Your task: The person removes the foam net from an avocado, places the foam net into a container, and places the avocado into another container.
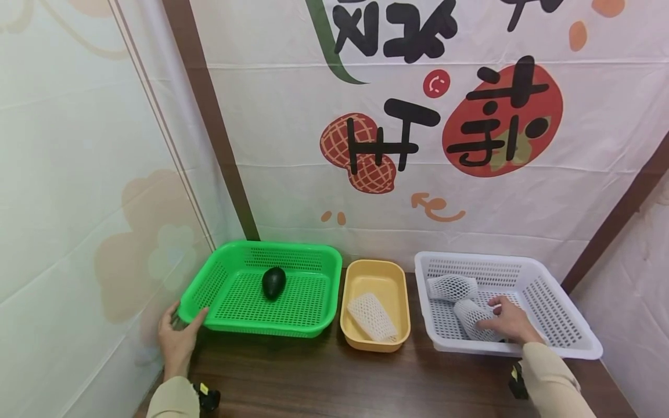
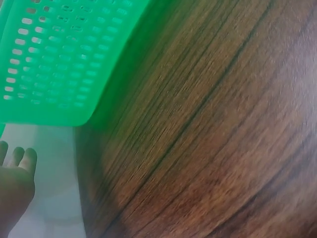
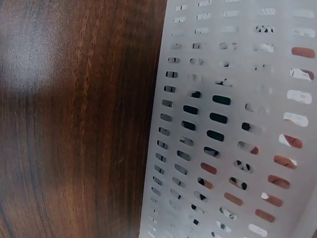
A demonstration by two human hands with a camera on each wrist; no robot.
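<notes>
My left hand [image 1: 177,341] is at the front left corner of a green plastic basket [image 1: 324,322], thumb near its front rim and the other fingers along its left side. In the left wrist view its fingers [image 2: 30,161] stretch up beside the basket's corner. A dark, glossy avocado [image 1: 274,283] lies in that basket. My right hand [image 1: 509,320] reaches into a white plastic basket [image 1: 567,307] and grips a white foam net sleeve [image 1: 470,318]. Something dark shows at the sleeve's near end and through the basket's holes in the right wrist view. Another foam net sleeve [image 1: 452,288] lies behind it.
Between the two baskets stands a yellow tray [image 1: 401,290] holding a flat foam net sleeve [image 1: 372,317]. All three sit on a brown wood-grain table [image 1: 334,383]. A printed white cloth [image 1: 282,174] hangs behind them, with more cloth at both sides.
</notes>
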